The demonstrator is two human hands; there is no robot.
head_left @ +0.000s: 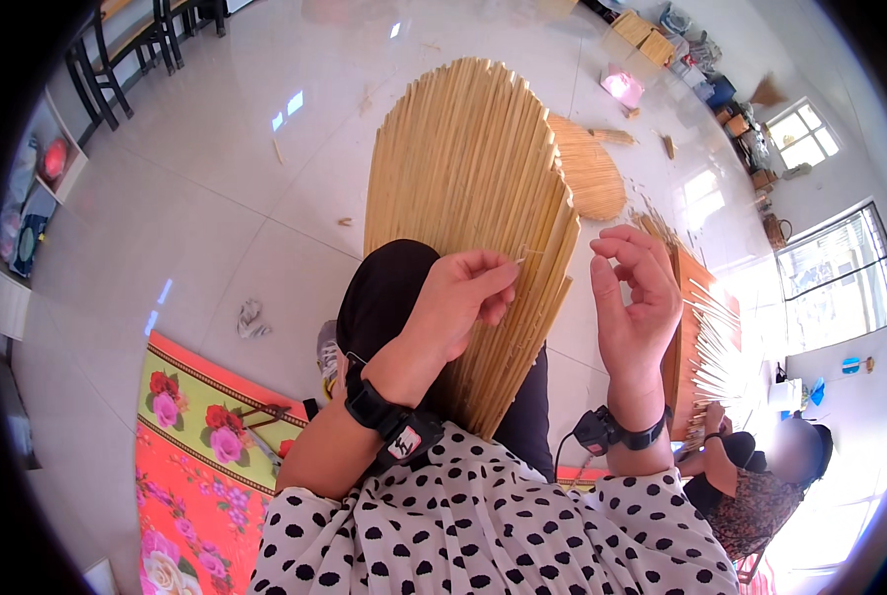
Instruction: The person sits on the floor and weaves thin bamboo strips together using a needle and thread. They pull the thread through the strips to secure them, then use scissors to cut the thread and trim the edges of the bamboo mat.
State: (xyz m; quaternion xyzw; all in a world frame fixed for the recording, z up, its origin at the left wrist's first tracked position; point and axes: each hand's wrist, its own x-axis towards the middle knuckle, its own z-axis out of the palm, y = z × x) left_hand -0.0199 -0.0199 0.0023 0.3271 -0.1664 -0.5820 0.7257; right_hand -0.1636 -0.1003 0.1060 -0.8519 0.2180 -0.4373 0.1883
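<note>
A large rounded mat of straw-coloured stalks (463, 159), laid side by side, rests across my lap and knees. Its right edge is stepped, with one stalk standing a little apart from the rest. Over that edge my left hand (468, 293) is closed in a pinch, with a thin pale strand (525, 256) showing at its fingertips. My right hand (637, 288) is raised just right of the mat, not touching it. Its fingers are curled toward the thumb, and whatever they pinch is too fine to make out.
Behind the mat a second stalk piece (590, 169) lies on the tiled floor among scattered stalk bits. A wooden board (681, 357) with loose pale sticks (716, 337) is at right, near a seated person (761, 496). A floral mat (200, 486) lies at lower left.
</note>
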